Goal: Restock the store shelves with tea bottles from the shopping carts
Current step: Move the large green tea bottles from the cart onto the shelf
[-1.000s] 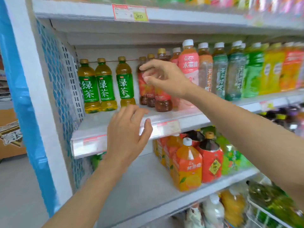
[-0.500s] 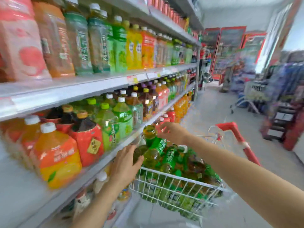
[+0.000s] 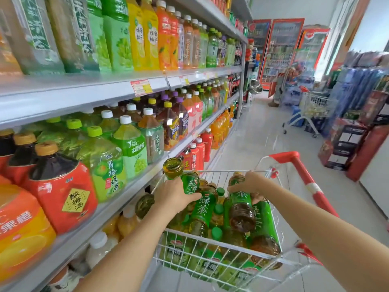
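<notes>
Left hand [image 3: 175, 196]: fingers curled around the green-labelled plastic tea bottle with its base lifted toward the shelf [image 3: 185, 179], thumb side hidden beneath; the grip reads as closed on it. Right hand [image 3: 250, 183]: fingers draped over the top of a second green-labelled tea bottle lying base toward the camera [image 3: 240, 204], thumb on its near flank, closing but not visibly lifting.

Both bottles lie among a heap of like bottles in the white wire shopping cart with the red handle [image 3: 210, 247]. The left bottle's long axis tilts up and away to the left, base high; the right bottle's axis runs roughly from the hand toward the camera. Each bottle sits directly under its own hand, so neither reach crosses.

The grey metal store shelving [image 3: 63, 98] stands to the left, just beside the cart; the left hand is the nearer to it.

Difference from half a second earlier: the left hand was then short of the cart rim, fingers spread, and the right hand hovered above the heap; both are now down on bottles.

Judgement: pick-up in progress; lifting follows.
</notes>
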Tool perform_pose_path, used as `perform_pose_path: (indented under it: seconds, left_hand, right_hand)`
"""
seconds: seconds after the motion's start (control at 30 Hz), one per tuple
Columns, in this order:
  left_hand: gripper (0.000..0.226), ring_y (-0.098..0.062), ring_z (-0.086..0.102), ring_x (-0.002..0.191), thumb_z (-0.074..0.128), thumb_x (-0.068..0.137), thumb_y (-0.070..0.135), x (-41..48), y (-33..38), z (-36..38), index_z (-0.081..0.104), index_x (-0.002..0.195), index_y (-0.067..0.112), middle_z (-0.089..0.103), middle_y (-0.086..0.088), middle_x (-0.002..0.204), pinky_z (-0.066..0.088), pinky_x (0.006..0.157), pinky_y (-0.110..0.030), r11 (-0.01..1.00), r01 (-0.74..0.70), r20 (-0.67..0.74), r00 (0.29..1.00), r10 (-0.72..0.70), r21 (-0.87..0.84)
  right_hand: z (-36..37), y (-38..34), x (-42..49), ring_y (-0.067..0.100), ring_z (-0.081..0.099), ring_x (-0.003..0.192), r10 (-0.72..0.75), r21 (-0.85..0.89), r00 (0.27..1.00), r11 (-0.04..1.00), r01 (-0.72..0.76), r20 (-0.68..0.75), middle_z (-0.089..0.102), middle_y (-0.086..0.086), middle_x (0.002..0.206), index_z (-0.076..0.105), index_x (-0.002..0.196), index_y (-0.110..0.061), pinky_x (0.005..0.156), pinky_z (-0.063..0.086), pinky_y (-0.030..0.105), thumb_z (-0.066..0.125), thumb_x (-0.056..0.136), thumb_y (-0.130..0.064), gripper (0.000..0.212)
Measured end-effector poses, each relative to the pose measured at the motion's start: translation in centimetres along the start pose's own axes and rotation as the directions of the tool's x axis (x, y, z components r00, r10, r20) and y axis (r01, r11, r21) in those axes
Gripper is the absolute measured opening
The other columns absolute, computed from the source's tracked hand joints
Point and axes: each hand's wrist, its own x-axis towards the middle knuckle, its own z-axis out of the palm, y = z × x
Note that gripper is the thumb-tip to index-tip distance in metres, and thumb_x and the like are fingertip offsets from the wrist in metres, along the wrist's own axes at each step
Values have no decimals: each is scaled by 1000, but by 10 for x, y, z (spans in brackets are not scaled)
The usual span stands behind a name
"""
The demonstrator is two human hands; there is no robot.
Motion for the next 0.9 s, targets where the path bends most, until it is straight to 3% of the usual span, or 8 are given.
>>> perform_pose_path:
  seconds: [0.13, 0.2, 0.27, 0.4, 0.57, 0.67, 0.8, 0.9]
  left_hand:
    - [56, -19, 59, 80, 59, 81, 69, 13, 0, 5, 44, 74, 16, 54, 2, 77, 42, 62, -28, 996, 74, 93, 993, -78, 46]
    - [49, -18, 54, 77, 62, 83, 63, 12, -3, 4, 45, 80, 16, 47, 4, 74, 37, 58, -27, 995, 99, 82, 992, -98, -10]
    - [50, -18, 56, 85, 63, 84, 60, 8, -6, 1, 52, 100, 14, 54, 3, 85, 44, 64, -29, 994, 91, 76, 993, -86, -65]
    - [75, -24, 56, 119, 66, 82, 58, -16, -12, -15, 45, 139, 14, 56, -4, 136, 48, 94, -33, 961, 52, -11, 998, -58, -271]
    - [83, -20, 62, 111, 66, 61, 75, -63, -30, -56, 55, 129, 28, 62, 7, 128, 49, 97, -40, 800, -70, -237, 967, -92, -596]
    - [90, -16, 65, 106, 64, 50, 84, -98, -52, -87, 60, 120, 29, 67, 7, 119, 52, 93, -45, 713, -202, -443, 881, -167, -672]
    - [65, -11, 67, 100, 71, 57, 69, -166, -79, -144, 61, 111, 34, 70, 13, 108, 53, 90, -45, 704, -301, -647, 706, -289, -643]
    - [62, -11, 69, 94, 78, 60, 58, -219, -100, -183, 63, 111, 26, 73, 10, 101, 54, 88, -45, 708, -384, -767, 540, -348, -592]
  right_hand:
    - [6, 1, 1, 28, 65, 77, -60, 46, 998, 997, 60, 1, 44, 20, 138, 31, 144, -2, 62, 60, 34, 76, 79, -44, 89]
    - [9, 2, 2, 32, 64, 91, -62, 135, 998, 989, 63, -10, 48, 19, 132, 36, 140, -2, 66, 61, 38, 78, 79, -36, 81]
    - [8, 5, 0, 30, 62, 82, -47, 270, 999, 962, 43, 9, 50, 18, 117, 38, 136, 0, 59, 59, 34, 79, 78, -29, 77]
    - [-3, 4, -13, 28, 61, 95, -140, 369, 988, 916, 156, -71, 49, 13, 123, 36, 132, -2, 70, 57, 39, 82, 75, -32, 79]
    - [-36, -25, -67, 29, 58, 107, -395, 466, 867, 733, 496, -303, 53, 8, 115, 37, 140, -11, 82, 56, 43, 85, 71, -24, 86]
    - [-56, -58, -123, 22, 59, 103, -548, 447, 728, 575, 685, -412, 54, 1, 110, 37, 140, -17, 84, 56, 40, 85, 70, -29, 86]
    - [-64, -112, -197, -1, 62, 81, -689, 475, 545, 320, 820, -477, 55, -8, 101, 42, 133, -23, 61, 51, 12, 78, 79, -22, 65]
    - [-61, -155, -246, 4, 66, 83, -746, 511, 438, 152, 846, -503, 59, 1, 109, 42, 136, -21, 67, 57, 24, 81, 75, -31, 72]
